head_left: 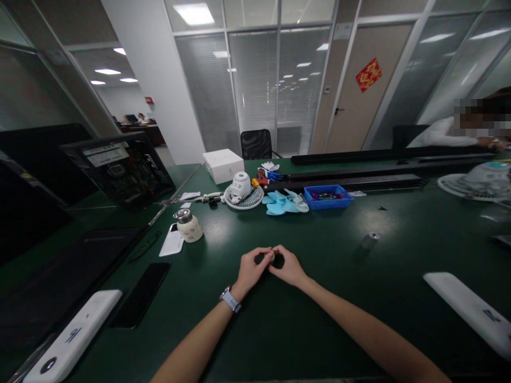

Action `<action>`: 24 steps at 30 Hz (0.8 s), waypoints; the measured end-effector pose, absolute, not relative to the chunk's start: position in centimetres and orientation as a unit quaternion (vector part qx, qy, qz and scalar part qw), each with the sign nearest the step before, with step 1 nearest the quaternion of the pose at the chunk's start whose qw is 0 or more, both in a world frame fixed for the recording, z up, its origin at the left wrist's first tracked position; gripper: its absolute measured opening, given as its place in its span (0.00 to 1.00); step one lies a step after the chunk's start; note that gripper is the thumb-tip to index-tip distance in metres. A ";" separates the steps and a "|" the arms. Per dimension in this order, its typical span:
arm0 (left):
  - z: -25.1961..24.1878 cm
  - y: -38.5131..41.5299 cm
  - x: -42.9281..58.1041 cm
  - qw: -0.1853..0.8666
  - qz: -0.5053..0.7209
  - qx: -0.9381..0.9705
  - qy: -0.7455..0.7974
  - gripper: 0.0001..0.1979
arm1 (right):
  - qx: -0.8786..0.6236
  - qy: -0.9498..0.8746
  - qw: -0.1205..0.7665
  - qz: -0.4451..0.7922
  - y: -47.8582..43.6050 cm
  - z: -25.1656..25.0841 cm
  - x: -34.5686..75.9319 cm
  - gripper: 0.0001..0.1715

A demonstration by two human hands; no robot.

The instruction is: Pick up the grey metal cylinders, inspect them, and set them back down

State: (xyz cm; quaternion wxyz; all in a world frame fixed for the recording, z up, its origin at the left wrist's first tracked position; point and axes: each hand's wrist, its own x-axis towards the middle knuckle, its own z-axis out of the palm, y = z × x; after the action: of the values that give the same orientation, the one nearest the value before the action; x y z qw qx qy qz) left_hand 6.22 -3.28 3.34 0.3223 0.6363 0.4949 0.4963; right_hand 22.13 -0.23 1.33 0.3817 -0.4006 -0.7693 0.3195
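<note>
Left grip and right grip hold one small object.

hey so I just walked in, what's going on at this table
A person's left hand and right hand meet over the green table, pinching a small object too hidden to identify. A metallic cylinder sits apart to the right. Farther back are light-blue fan blades and a blue tray.

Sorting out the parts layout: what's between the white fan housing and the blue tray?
Light-blue fan blades, laid on the green table between the white fan housing and the blue tray. Head view shows it.
</note>
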 end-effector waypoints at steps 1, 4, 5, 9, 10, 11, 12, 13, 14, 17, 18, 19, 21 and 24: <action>3.3 -3.2 6.1 0.324 0.497 0.635 0.495 0.13 | -0.399 -0.771 0.381 0.319 -0.2 1.4 22.1 0.13; 3.4 -2.9 6.0 0.305 0.501 0.645 0.490 0.11 | -0.395 -0.773 0.382 0.316 -0.3 1.7 22.1 0.13; 3.5 -2.8 6.0 0.292 0.503 0.651 0.487 0.10 | -0.394 -0.774 0.382 0.316 -0.4 1.7 22.1 0.12; 4.1 -2.4 5.9 0.252 0.520 0.658 0.483 0.10 | -0.401 -0.769 0.386 0.314 -0.5 1.5 22.1 0.14; 4.2 -2.4 5.8 0.243 0.527 0.653 0.486 0.10 | -0.404 -0.767 0.388 0.313 -0.5 1.4 22.1 0.15; 4.3 -2.3 5.5 0.234 0.532 0.649 0.491 0.11 | -0.407 -0.764 0.391 0.312 -0.5 1.2 22.1 0.15; 4.3 -2.2 5.2 0.223 0.533 0.648 0.497 0.11 | -0.410 -0.762 0.393 0.312 -0.6 1.1 22.2 0.15; 4.3 -2.2 4.7 0.212 0.531 0.648 0.502 0.11 | -0.414 -0.759 0.394 0.311 -0.6 1.0 22.3 0.15; 4.1 -2.1 4.2 0.203 0.526 0.650 0.509 0.11 | -0.418 -0.757 0.396 0.309 -0.7 1.0 22.3 0.15; 3.2 -1.9 2.3 0.188 0.490 0.662 0.535 0.11 | -0.437 -0.748 0.400 0.299 -0.8 0.9 22.6 0.14; 2.8 -1.8 1.8 0.189 0.474 0.665 0.545 0.11 | -0.442 -0.746 0.400 0.297 -0.8 0.9 22.7 0.14; 2.4 -1.8 1.3 0.190 0.458 0.668 0.555 0.11 | -0.447 -0.744 0.399 0.296 -0.9 1.0 22.7 0.14; 1.8 -1.9 0.5 0.191 0.421 0.673 0.577 0.13 | -0.455 -0.741 0.394 0.296 -0.9 1.2 22.8 0.14; 1.3 -2.2 -0.1 0.181 0.364 0.690 0.599 0.14 | -0.465 -0.738 0.385 0.301 -1.0 1.5 22.8 0.15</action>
State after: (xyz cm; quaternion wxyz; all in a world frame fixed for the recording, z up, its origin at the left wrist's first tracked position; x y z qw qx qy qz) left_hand -0.07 -2.25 1.27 0.1813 0.6903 0.5987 0.3636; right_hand 22.81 -1.00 1.48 0.3853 -0.4645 -0.7383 0.3012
